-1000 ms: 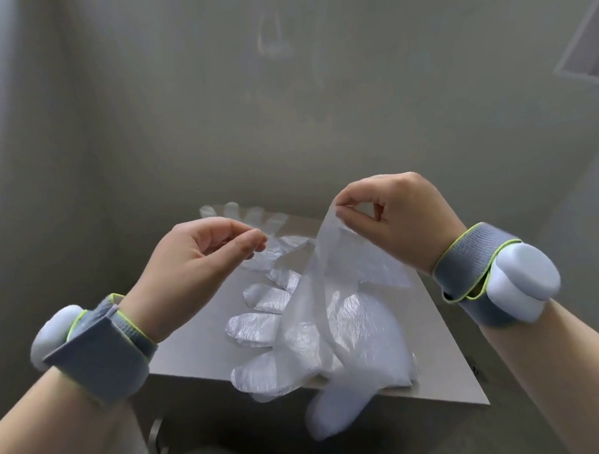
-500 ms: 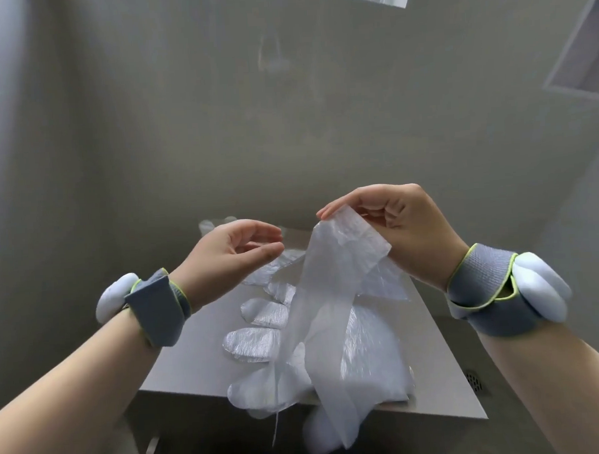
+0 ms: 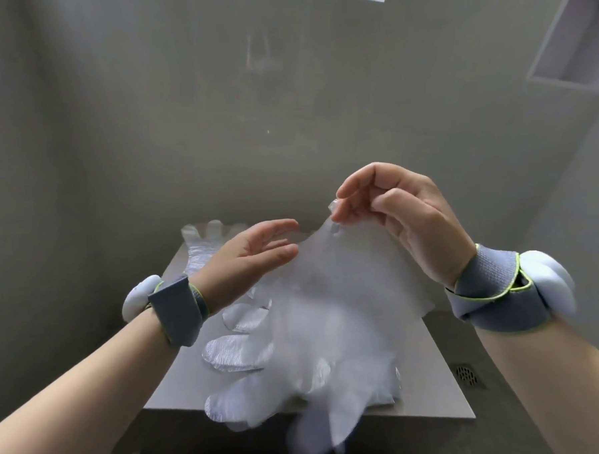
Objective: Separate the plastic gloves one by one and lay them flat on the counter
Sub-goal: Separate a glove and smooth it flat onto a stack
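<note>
Head view: our right grip (image 3: 394, 218) pinches a raised glove (image 3: 346, 293) (blurred) over the surface (image 3: 430, 369); our left grip (image 3: 254, 253), fingers straight, hangs beside it; more gloves (image 3: 235, 355) lie below.

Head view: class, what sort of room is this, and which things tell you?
Probably a bathroom or wet room: a floor drain beside the small counter, bare grey walls, and a recessed niche.

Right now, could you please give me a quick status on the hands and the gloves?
Right hand pinches the lifted glove by its top edge. Left hand open beside it. Other gloves lie on the counter.
</note>
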Tool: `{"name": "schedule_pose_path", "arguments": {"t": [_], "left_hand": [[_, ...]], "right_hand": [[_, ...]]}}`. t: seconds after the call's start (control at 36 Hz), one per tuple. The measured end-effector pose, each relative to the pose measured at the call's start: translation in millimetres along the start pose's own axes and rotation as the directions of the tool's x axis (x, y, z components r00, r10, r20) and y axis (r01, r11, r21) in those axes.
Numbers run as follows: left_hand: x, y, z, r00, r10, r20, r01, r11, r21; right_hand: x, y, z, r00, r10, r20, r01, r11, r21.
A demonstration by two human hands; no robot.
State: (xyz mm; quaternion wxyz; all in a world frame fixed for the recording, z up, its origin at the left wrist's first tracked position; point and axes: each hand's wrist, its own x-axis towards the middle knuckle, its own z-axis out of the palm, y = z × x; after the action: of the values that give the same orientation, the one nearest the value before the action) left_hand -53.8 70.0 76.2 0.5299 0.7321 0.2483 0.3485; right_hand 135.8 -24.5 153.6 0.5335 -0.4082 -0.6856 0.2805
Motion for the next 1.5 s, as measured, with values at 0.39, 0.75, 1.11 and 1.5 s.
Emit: {"name": "schedule_pose_path", "arguments": {"t": [0.39, 0.75, 1.11, 1.5], "left_hand": [[6.7, 12.7, 11.8, 0.998, 0.059, 0.031, -0.058, 0.998, -0.029], [3.2, 21.6, -6.2, 0.982, 0.131, -0.138, -0.117, 0.988, 0.103], [0.6, 3.1, -49.0, 0.944, 0.096, -0.316, -0.023, 0.974, 0.226], [40.2, -40.6, -137.1, 0.818, 0.003, -0.575, 0.245, 0.902, 0.355]], "right_hand": [[-2.4, -3.9, -5.9, 0.999, -0.020, -0.028, 0.020, 1.000, -0.011], [-24.2, 15.3, -17.8, 0.903, 0.418, -0.095, -0.410, 0.907, 0.090], [20.1, 31.2, -1.2, 0.900, 0.420, -0.118, -0.436, 0.869, -0.235], [164.1, 108.9, 43.7, 0.764, 0.637, -0.101, -0.634, 0.713, -0.300]]}}
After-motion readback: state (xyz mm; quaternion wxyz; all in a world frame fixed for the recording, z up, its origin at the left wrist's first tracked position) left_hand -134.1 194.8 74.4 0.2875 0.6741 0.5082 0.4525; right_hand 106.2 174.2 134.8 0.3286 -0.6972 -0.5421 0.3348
